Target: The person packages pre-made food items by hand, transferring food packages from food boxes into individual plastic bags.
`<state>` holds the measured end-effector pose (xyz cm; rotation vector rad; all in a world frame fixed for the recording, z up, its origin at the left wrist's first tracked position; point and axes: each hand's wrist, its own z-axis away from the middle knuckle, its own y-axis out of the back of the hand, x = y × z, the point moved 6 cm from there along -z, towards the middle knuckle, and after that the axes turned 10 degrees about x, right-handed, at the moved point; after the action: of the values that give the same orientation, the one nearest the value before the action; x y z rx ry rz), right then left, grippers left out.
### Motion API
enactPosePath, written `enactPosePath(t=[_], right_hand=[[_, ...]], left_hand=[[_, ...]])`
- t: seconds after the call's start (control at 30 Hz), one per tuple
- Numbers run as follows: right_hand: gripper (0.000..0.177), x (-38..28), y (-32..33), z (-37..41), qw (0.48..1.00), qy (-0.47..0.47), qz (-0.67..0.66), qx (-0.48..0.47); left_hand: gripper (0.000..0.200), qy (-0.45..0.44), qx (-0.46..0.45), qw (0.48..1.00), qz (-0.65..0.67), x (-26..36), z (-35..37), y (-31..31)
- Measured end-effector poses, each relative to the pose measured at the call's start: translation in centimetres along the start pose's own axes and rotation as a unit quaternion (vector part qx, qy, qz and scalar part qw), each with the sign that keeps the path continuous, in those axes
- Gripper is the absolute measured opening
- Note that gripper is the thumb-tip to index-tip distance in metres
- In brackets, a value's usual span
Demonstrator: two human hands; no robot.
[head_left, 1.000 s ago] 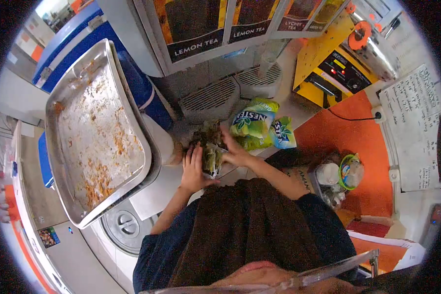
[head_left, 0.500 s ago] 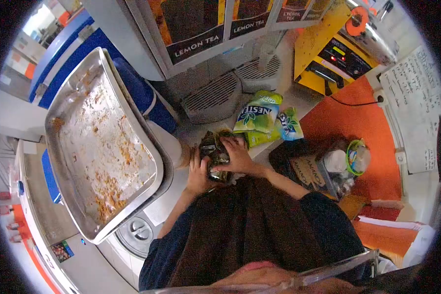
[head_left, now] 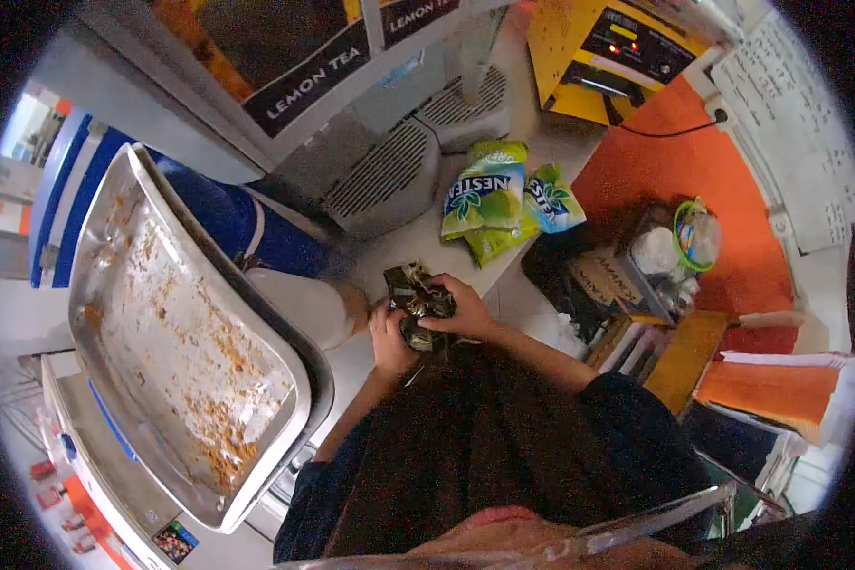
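Observation:
Between my two hands is a dark, shiny, crumpled packet (head_left: pixel 426 299), greenish-black with bright glints; what is in it does not show. My left hand (head_left: pixel 390 337) grips its left side, thumb on the near face. From the right, my right hand (head_left: pixel 461 309) closes its fingers over the packet's upper edge. Just beyond, two green Nestea packs, a larger one (head_left: pixel 484 195) and a smaller one (head_left: pixel 551 199), lie on the pale counter (head_left: pixel 404 255). A whitish container (head_left: pixel 299 306) stands left of my left hand.
A steel tray (head_left: pixel 185 332) with brown crumbs fills the left, near a blue cooler box (head_left: pixel 195 204). Drink dispensers with grey drip trays (head_left: pixel 385 176) stand ahead. At the right are a yellow machine (head_left: pixel 617 62), a cardboard box (head_left: pixel 608 275) and a green-rimmed tub (head_left: pixel 698 236).
The camera view has turned and shifted, so the dispensers and yellow machine sit higher. Both hands still hold the dark packet, which now looks more crumpled and sits farther from the Nestea packs.

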<state>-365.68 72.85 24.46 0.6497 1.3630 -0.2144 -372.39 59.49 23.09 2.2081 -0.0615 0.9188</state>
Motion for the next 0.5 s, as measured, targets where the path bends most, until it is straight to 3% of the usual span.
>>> enactPosePath(t=[0.03, 0.1, 0.13, 0.17, 0.2, 0.23, 0.27, 0.33, 0.37, 0.47, 0.5], right_hand=[[0.062, 0.7, -0.3, 0.5, 1.0, -0.004, -0.001, 0.004], [0.06, 2.1, -1.3, 1.5, 0.98, -0.062, -0.186, 0.026], [0.06, 2.1, -1.5, 2.2, 0.98, -0.063, -0.188, 0.031], [0.059, 2.3, -1.5, 3.1, 0.973, -0.09, -0.207, 0.053], [0.059, 2.2, -1.3, 4.0, 0.965, -0.117, -0.224, 0.074], [0.06, 1.9, -1.0, 4.8, 0.96, -0.123, -0.235, 0.084], [0.06, 2.1, -1.1, 5.8, 0.961, -0.124, -0.234, 0.086], [0.065, 3.3, -1.1, 7.8, 0.889, -0.177, -0.397, 0.144], [0.065, 4.0, -0.9, 8.9, 0.89, -0.175, -0.396, 0.146], [0.062, 7.9, -0.7, 11.7, 0.85, -0.216, -0.45, 0.17], [0.06, 8.4, -1.6, 11.7, 0.813, -0.204, -0.531, 0.125]], left_hand=[[0.061, -0.001, -0.005, 1.0, 0.002, -0.9, 1.0, -0.6], [0.06, 0.158, -0.077, 0.971, 0.162, -4.2, 3.1, -2.7], [0.06, 0.155, -0.081, 0.971, 0.163, -4.6, 3.3, -2.9], [0.061, 0.362, -0.079, 0.823, 0.431, -6.0, 4.5, -4.2], [0.062, 0.522, -0.066, 0.56, 0.64, -5.8, 5.8, -5.7], [0.062, 0.483, -0.047, 0.626, 0.61, -5.8, 5.6, -5.4], [0.062, 0.483, -0.048, 0.625, 0.611, -5.7, 6.2, -5.9], [0.059, 0.279, -0.166, 0.838, 0.438, -4.3, 6.2, -6.3], [0.059, 0.276, -0.166, 0.838, 0.44, -3.4, 6.0, -6.4], [0.055, 0.451, -0.237, 0.689, 0.516, 0.4, 6.2, -7.8], [0.055, 0.448, -0.24, 0.687, 0.52, 0.0, 6.5, -8.7]])
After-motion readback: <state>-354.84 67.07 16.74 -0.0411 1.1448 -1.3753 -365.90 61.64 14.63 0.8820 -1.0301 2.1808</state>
